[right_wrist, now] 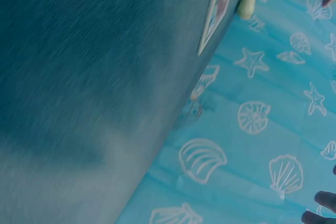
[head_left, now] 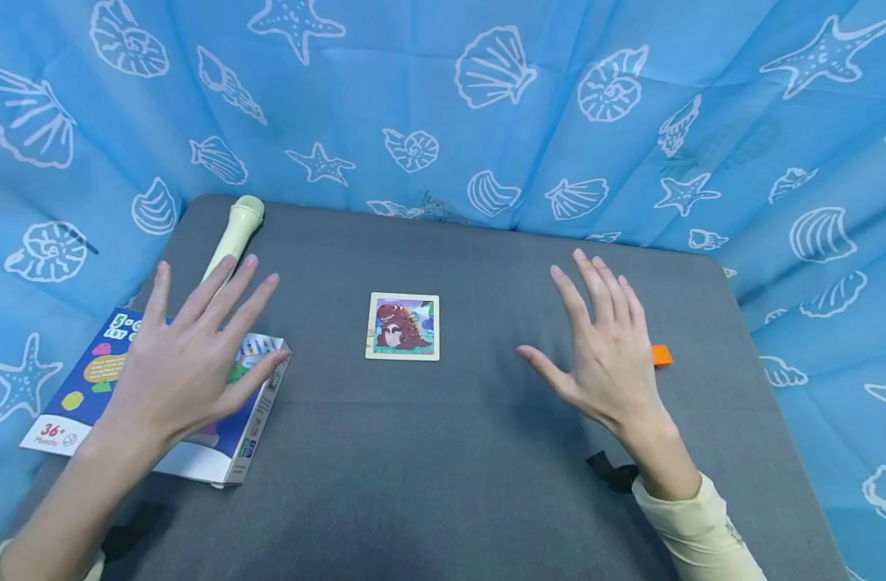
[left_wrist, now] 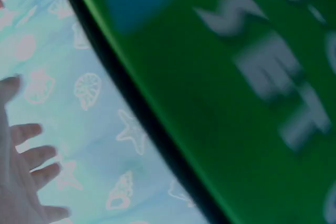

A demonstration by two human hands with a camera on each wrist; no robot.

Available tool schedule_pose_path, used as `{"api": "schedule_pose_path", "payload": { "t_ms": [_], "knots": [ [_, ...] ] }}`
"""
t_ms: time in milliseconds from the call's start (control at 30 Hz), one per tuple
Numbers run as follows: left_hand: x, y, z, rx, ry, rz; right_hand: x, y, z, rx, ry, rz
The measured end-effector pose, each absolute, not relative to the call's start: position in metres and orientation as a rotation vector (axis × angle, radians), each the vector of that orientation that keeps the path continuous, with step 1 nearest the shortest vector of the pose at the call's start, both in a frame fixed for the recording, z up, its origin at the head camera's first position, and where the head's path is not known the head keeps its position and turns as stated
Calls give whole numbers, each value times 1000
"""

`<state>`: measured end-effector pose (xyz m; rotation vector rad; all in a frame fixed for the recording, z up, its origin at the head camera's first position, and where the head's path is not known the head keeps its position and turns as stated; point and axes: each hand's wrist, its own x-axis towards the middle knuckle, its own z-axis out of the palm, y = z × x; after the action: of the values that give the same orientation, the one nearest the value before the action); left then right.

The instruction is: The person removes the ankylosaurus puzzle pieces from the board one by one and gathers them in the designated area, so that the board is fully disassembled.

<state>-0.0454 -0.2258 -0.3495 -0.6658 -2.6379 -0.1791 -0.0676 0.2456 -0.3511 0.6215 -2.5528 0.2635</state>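
Note:
My left hand hovers with its fingers spread over a blue boxed set, hiding the middle of its lid. In the left wrist view, the same box looks green and blurred, with the fingers of the hand at the left. Straight-fingered and holding nothing, my right hand is above the grey table's right side. Partly behind it lies an orange piece, its kind hidden. Between the hands sits a small square dinosaur puzzle in a pale frame.
A pale yellow-green toy microphone lies at the table's back left, its lower end hidden by my left hand. Around the grey table hangs a blue curtain with white shells and starfish. A black strap shows by my right wrist.

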Motion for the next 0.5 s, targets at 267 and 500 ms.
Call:
{"api": "schedule_pose_path", "payload": {
  "t_ms": [267,500],
  "knots": [
    [-34,-198,-343,-728,-2768,-258,-75,221,-356,782,-2607,482],
    [-28,-165,-342,-788,-3010,-299,-88,200,-360,822,-2732,779]
  ]
}}
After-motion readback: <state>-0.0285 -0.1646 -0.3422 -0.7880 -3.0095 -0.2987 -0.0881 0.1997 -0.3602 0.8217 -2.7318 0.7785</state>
